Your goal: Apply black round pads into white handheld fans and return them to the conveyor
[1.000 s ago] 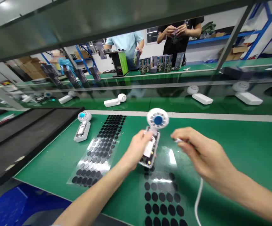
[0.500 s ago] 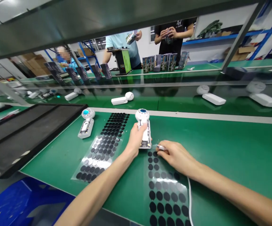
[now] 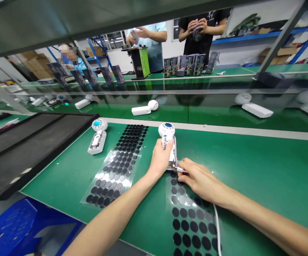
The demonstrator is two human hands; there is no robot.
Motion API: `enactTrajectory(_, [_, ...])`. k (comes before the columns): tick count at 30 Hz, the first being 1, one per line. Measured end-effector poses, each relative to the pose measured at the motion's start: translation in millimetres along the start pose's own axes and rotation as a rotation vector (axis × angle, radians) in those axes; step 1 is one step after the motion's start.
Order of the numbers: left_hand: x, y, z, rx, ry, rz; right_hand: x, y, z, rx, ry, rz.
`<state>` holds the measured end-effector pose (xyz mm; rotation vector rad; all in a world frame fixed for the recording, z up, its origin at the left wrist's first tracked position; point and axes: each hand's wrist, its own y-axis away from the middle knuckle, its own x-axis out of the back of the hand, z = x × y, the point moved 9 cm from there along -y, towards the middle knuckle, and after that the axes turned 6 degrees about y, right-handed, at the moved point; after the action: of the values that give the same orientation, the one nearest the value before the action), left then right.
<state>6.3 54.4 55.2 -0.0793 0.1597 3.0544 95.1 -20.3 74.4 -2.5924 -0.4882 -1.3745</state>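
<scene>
Left hand (image 3: 160, 158): fingers closed around the body of a white handheld fan (image 3: 168, 136), thumb across its front.
Held fan: above the tabletop (image 3: 260, 167), head away from the wearer, blue hub up, inner parts showing at the lower end; cannot tell whether it rests on the surface.
Right hand (image 3: 198, 179): fingers pinched together on a white plug (image 3: 181, 170), no visible gap.
Plug tip: at the lower right corner of the held fan, apparently touching; cannot tell whether it is seated.
Cable (image 3: 217, 224): white, emerging below the right wrist and running to the bottom edge of view.
Near dot sheet (image 3: 193, 220): clear, with rows of round black dots, partly under the right hand.
Left dot sheet (image 3: 116, 169): flat, left of the left forearm, black dots along its length.
Second fan (image 3: 97, 139): lying beyond and left of that sheet, blue hub, inner parts visible.
Black tray (image 3: 40, 142): at the tabletop's left edge.
Belt behind: white fans (image 3: 143, 109) lying spaced apart.
Stool (image 3: 12, 227): blue, lower left.
Far side: co-workers handling items behind upright boxes (image 3: 188, 64).
</scene>
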Motion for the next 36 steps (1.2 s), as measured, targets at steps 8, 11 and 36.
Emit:
enactTrajectory(8, [-21.0,27.4,2.9,0.096,0.185,-0.231,57.4,8.0,16.5,-0.094,-0.451,0.251])
enactTrajectory(11, [-37.1,41.1,1.9,0.146,0.246,-0.359,74.6,4.5,7.5,-0.009,-0.341,0.337])
enactTrajectory(36, [-48.5,46.9,5.5,0.028,0.110,-0.430,65.8,3.8,-11.3,0.083,0.011,0.341])
